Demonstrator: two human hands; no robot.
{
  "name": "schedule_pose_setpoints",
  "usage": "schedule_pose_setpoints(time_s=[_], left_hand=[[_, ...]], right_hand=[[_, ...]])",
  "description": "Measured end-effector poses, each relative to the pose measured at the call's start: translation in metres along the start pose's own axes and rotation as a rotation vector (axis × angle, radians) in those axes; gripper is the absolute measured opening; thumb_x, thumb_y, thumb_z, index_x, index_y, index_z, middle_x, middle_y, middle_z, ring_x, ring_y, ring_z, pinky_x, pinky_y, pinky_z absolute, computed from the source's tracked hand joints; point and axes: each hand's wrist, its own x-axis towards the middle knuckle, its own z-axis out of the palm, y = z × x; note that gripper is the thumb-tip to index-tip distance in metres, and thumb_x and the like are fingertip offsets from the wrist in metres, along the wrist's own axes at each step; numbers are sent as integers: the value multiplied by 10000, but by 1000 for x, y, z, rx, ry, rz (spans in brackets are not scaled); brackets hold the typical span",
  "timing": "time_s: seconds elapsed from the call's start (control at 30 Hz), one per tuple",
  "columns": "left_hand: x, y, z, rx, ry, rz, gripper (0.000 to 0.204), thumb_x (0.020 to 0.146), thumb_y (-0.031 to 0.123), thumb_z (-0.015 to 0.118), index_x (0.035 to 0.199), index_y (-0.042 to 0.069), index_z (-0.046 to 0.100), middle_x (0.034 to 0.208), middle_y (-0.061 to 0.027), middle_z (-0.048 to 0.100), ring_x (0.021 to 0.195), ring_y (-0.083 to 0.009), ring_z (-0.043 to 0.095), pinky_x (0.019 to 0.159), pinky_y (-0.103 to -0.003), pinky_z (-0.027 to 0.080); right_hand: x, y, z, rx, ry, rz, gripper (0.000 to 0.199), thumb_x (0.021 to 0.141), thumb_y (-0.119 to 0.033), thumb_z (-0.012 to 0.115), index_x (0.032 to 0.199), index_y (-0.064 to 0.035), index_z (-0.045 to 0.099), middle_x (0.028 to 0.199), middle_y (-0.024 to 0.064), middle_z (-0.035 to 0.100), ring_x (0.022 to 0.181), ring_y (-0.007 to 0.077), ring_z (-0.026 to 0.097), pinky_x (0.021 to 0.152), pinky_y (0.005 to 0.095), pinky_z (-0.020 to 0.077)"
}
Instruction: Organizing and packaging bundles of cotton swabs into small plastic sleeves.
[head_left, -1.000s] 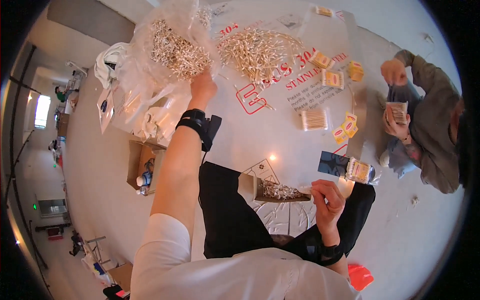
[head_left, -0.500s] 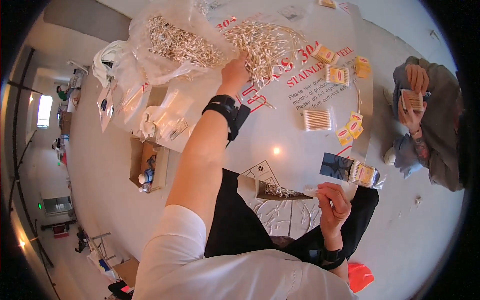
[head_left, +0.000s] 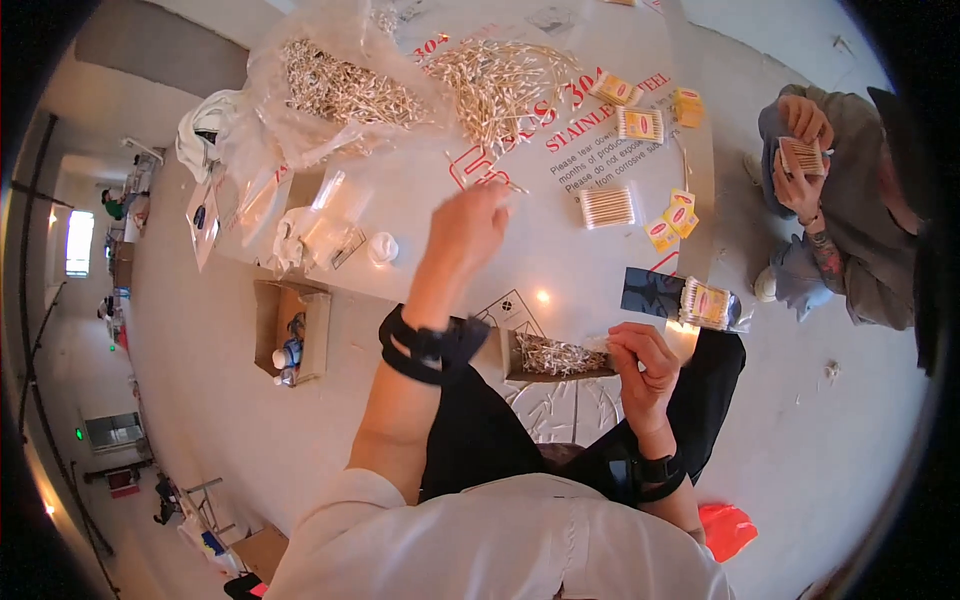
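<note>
My left hand [head_left: 470, 228] hovers over the table between a heap of loose cotton swabs [head_left: 495, 85] and an open cardboard tray [head_left: 512, 362]. Its fingers are curled together, slightly blurred, and whatever they pinch is hidden. Loose swabs [head_left: 562, 357] fill the bottom of the tray. At the tray's right end, my right hand [head_left: 645, 372] is closed on a small whitish, see-through piece [head_left: 597, 343] that looks like plastic. Just beyond that hand lies a clear pack of swabs with a yellow label [head_left: 706, 303], beside a dark card [head_left: 650, 292].
A large plastic bag of swabs [head_left: 345, 90] lies at the far left. Several labelled packs [head_left: 640, 124], an unlabelled bundle [head_left: 608, 207] and yellow labels [head_left: 674, 220] lie to the right. A cardboard box [head_left: 318, 340] stands left. Another person [head_left: 850, 190] holds swabs at right.
My left hand has drawn back from the swab heap toward me. The tray now tips its open side more into view, with my right hand still at its end. The whole view has shifted slightly.
</note>
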Motion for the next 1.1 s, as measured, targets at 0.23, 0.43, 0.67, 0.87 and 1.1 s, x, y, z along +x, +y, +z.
schedule_pose_setpoints(time_s=[0.23, 0.43, 0.67, 0.87, 1.1], left_hand=[[-61, 3, 50, 10, -31, -46, 297, 767, 97, 612, 1043, 15, 541, 1005, -140, 552, 949, -323, 534, 762, -442, 457], [-69, -5, 87, 120, 13, 32, 519, 810, 200, 585, 1266, 29, 406, 1321, -159, 382, 1223, -296, 372, 958, -474, 337], [-4, -32, 96, 153, -33, 64, 574, 851, 300, 530, 1338, 66, 338, 1428, -119, 279, 1315, -283, 261, 1029, -524, 242], [80, -85, 90, 202, -41, 36, 527, 849, 263, 524, 1320, 81, 373, 1397, -116, 333, 1285, -321, 305, 1017, -485, 295], [74, -87, 68, 63, 129, 47, 366, 803, 142, 558, 1159, 70, 513, 1193, -151, 500, 1117, -340, 461, 901, -416, 418]], right_hand=[[-2, 1, 0, -32, -6, -3, 110, 748, 64, 627, 844, 15, 607, 861, 120, 607, 739, 194, 594, 646, 247, 468], [-2, 1, 3, -20, -28, 0, 115, 746, 63, 632, 846, 13, 609, 862, 116, 611, 735, 188, 595, 644, 245, 472], [-3, 2, 2, -30, -37, 23, 116, 746, 63, 629, 848, 11, 613, 864, 116, 617, 739, 195, 598, 658, 249, 474], [-2, 5, 4, -17, -39, 14, 118, 741, 60, 633, 847, 12, 614, 869, 120, 616, 751, 197, 603, 657, 252, 476], [0, 5, 0, 6, -31, 68, 121, 741, 67, 632, 849, 14, 614, 870, 122, 612, 750, 197, 602, 650, 254, 479]])
